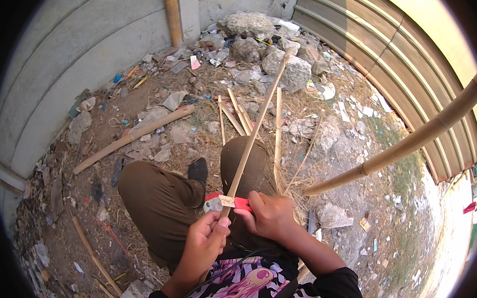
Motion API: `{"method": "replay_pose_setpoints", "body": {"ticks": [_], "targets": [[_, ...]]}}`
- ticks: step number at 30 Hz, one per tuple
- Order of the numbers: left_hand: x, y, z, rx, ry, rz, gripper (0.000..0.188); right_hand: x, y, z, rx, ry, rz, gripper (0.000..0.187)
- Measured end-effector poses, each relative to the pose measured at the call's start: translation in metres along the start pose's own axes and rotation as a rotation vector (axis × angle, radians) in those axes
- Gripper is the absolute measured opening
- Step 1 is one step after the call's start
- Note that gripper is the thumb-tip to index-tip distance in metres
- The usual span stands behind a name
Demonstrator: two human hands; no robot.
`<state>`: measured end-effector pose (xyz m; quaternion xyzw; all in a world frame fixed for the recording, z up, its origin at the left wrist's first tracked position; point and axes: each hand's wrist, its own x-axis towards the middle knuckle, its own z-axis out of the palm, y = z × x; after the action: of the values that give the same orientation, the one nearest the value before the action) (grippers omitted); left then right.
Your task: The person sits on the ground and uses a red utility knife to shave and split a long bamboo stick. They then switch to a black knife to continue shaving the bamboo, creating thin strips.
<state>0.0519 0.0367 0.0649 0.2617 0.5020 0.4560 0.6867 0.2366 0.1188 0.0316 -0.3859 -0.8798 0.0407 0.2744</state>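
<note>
- Grey concrete wall (87, 68) curves across the upper left of the frame; a ribbed metal fence (386, 54) fills the upper right.
- A thick bamboo pole (398, 148) slants from the right edge down toward the centre.
- The person's legs, in brown trousers (159, 204), lie bent across the lower middle.
- The long bamboo strip (253, 133) runs from the lower centre to the upper centre, leaning slightly right as it rises. Its long axis points away from the body, passing over the knee on the right; whether it rests there, I cannot tell.
- Left hand (206, 242), lower centre: fingers folded around the strip's near part, thumb along it. This hand is nearer the strip, just below the crossing.
- Right hand (271, 217), right of the strip: closed in a fist on a handle.
- The red-handled tool (243, 204) lies roughly crosswise to the strip, its head meeting it just above the left hand.
</note>
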Motion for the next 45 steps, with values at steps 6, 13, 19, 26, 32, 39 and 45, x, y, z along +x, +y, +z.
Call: {"method": "replay_pose_setpoints", "body": {"ticks": [6,13,19,26,32,39,45], "targets": [[0.007,-0.022,-0.004,0.144,0.026,0.067,0.020,-0.012,0.012,0.007,0.045,-0.129,-0.034,0.035],[0.003,-0.023,-0.004,0.221,0.007,0.013,0.019,-0.020,0.001,0.031,-0.023,0.007,0.206,0.035],[-0.006,-0.023,-0.003,0.169,-0.008,-0.024,0.020,-0.024,0.002,0.026,0.036,0.090,0.134,0.038],[0.000,-0.019,0.007,0.279,0.016,0.052,0.022,-0.035,0.004,0.035,0.073,0.119,0.056,0.044],[-0.009,-0.025,-0.001,0.474,0.068,0.124,0.023,-0.036,-0.007,0.041,0.005,0.155,0.095,0.046],[-0.014,-0.036,-0.005,0.547,0.071,0.214,0.022,-0.039,-0.009,0.044,-0.077,0.192,0.081,0.044],[-0.027,-0.039,-0.004,0.547,0.141,0.218,0.021,-0.039,-0.011,0.047,-0.089,0.227,0.057,0.044]]}}
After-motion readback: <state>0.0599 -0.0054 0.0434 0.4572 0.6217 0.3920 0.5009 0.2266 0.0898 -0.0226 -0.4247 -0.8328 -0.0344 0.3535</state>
